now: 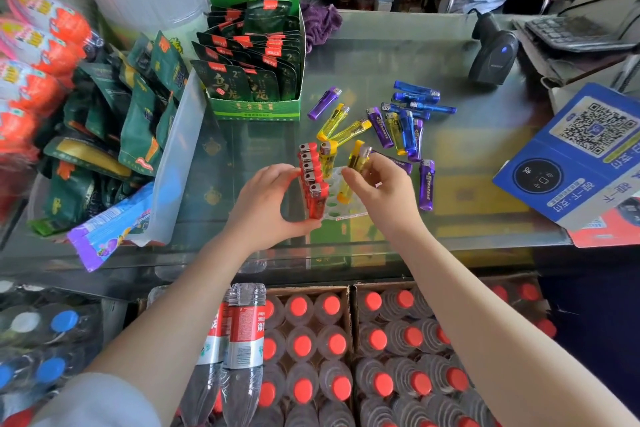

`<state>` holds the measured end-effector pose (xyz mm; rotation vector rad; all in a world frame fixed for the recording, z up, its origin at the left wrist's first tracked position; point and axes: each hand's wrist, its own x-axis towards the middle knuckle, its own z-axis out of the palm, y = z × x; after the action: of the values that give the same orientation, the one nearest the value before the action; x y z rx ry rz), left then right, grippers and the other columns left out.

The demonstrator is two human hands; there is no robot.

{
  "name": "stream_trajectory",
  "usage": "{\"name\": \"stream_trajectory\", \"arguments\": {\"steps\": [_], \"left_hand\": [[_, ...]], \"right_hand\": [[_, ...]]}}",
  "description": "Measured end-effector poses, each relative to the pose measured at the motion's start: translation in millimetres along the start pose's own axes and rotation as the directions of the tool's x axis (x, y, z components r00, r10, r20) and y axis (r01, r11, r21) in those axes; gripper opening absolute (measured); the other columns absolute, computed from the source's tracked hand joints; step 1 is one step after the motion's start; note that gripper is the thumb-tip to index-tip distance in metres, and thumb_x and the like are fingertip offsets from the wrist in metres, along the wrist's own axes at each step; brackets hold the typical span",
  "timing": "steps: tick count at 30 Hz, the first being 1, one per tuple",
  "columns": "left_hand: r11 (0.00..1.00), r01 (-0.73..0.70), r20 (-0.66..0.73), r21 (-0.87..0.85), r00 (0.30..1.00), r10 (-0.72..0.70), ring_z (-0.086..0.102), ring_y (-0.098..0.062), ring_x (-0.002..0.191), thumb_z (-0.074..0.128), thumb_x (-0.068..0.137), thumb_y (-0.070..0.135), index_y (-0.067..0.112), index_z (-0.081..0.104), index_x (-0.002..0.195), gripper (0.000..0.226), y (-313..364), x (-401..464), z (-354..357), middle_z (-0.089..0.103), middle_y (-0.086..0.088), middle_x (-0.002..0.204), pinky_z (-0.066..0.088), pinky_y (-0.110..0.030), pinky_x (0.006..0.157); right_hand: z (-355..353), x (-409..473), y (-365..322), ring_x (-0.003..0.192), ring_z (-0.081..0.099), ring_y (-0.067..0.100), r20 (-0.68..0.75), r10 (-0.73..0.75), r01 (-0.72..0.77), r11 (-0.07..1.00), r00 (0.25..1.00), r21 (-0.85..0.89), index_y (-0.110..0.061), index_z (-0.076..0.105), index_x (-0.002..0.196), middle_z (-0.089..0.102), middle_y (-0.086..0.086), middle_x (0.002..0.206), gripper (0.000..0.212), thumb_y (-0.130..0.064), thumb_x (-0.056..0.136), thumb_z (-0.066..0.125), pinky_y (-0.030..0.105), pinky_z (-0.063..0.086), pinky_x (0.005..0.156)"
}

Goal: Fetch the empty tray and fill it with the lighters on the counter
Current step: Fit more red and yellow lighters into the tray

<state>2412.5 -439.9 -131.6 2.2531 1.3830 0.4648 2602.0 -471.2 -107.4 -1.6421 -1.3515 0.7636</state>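
Note:
A white tray (341, 206) with round holes sits on the glass counter (467, 184) near its front edge. Several red lighters (313, 180) stand upright in its left row, and one yellow lighter (327, 158) stands behind them. My left hand (273, 204) grips the tray's left side against the red lighters. My right hand (379, 189) holds a yellow lighter (353, 166), its base down at a tray hole. Loose yellow lighters (343, 126), blue lighters (415, 102) and purple lighters (426, 185) lie on the counter behind and to the right.
A green box of tea packets (256, 80) stands behind the tray on the left. A barcode scanner (493, 55) and a blue QR-code stand (581, 156) are on the right. Snack bags (114, 135) pile on the left. Crates of bottles (346, 350) sit below the counter.

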Motion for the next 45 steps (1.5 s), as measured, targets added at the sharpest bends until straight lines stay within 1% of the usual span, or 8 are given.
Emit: {"name": "stream_trajectory", "arguments": {"steps": [5,9,13,18,30,34,40,45], "left_hand": [[1.000,-0.005,-0.002,-0.003,1.000,0.005,0.037,-0.014,0.117,0.062,0.061,0.066,0.026,0.046,0.121,0.074,0,1,1,0.047,0.005,0.127,0.034,-0.039,0.097],[1.000,-0.010,-0.005,-0.008,1.000,0.010,0.037,-0.014,0.118,0.062,0.061,0.066,0.025,0.046,0.122,0.075,-1,0,1,0.046,0.005,0.128,0.034,-0.039,0.097],[1.000,-0.008,0.000,-0.004,1.000,0.008,0.037,-0.014,0.119,0.063,0.062,0.066,0.026,0.045,0.123,0.076,-1,0,1,0.045,0.005,0.129,0.032,-0.038,0.097],[1.000,-0.008,-0.010,0.003,1.000,0.008,0.037,-0.015,0.118,0.063,0.061,0.066,0.025,0.046,0.122,0.076,-1,1,2,0.046,0.004,0.129,0.032,-0.038,0.097],[1.000,-0.024,-0.013,-0.019,1.000,0.024,0.038,-0.014,0.118,0.063,0.062,0.064,0.027,0.045,0.122,0.073,-2,0,1,0.047,0.006,0.128,0.033,-0.039,0.098],[0.999,-0.029,-0.007,-0.015,1.000,0.029,0.038,-0.015,0.119,0.064,0.063,0.061,0.026,0.046,0.122,0.071,-2,0,1,0.047,0.006,0.128,0.034,-0.042,0.099],[1.000,-0.007,-0.001,-0.016,1.000,0.007,0.037,-0.014,0.119,0.062,0.062,0.064,0.028,0.046,0.120,0.070,-2,1,2,0.047,0.007,0.128,0.035,-0.042,0.099],[1.000,0.011,0.007,-0.024,1.000,-0.011,0.036,-0.014,0.121,0.063,0.063,0.063,0.029,0.044,0.122,0.071,-2,1,2,0.045,0.008,0.130,0.034,-0.043,0.100]], "right_hand": [[8,1,0,0.065,0.061,0.016,-0.081,0.047,-0.046,0.999,0.996,0.016,-0.012,0.057,0.079,0.065,0.002,0.073,0.009,-0.019,0.082,0.062,0.022,0.048,0.058],[15,2,-3,0.063,0.057,0.001,-0.083,0.024,-0.025,1.000,0.996,-0.011,-0.021,0.060,0.087,0.064,-0.007,0.075,0.006,-0.016,0.084,0.059,0.007,0.042,0.055],[16,-1,-5,0.064,0.059,0.013,-0.071,0.065,-0.058,0.994,0.995,0.097,-0.025,0.054,0.083,0.064,-0.002,0.078,0.010,-0.016,0.084,0.059,0.031,0.052,0.063],[13,-3,-8,0.064,0.068,0.015,0.056,0.135,-0.142,0.980,0.989,0.141,-0.017,0.055,0.090,0.064,-0.009,0.069,0.015,-0.007,0.080,0.061,0.040,0.057,0.072],[18,12,-22,0.082,0.052,0.027,0.197,-0.098,0.179,0.876,0.975,-0.447,0.001,0.055,0.094,0.060,0.019,0.099,0.016,-0.013,0.087,0.058,0.024,0.029,0.064],[16,19,-24,0.090,0.057,0.033,0.307,-0.114,0.280,0.768,0.945,-0.575,0.001,0.053,0.100,0.060,0.019,0.102,0.022,-0.018,0.090,0.055,0.031,0.036,0.066],[15,15,-17,0.085,0.060,0.033,0.261,-0.161,0.297,0.695,0.952,-0.655,-0.002,0.053,0.098,0.062,0.015,0.097,0.031,-0.033,0.090,0.051,0.035,0.043,0.061],[16,14,-12,0.079,0.057,0.032,0.233,-0.191,0.296,0.748,0.953,-0.595,-0.003,0.053,0.091,0.061,0.014,0.092,0.029,-0.031,0.088,0.056,0.033,0.041,0.058]]}}
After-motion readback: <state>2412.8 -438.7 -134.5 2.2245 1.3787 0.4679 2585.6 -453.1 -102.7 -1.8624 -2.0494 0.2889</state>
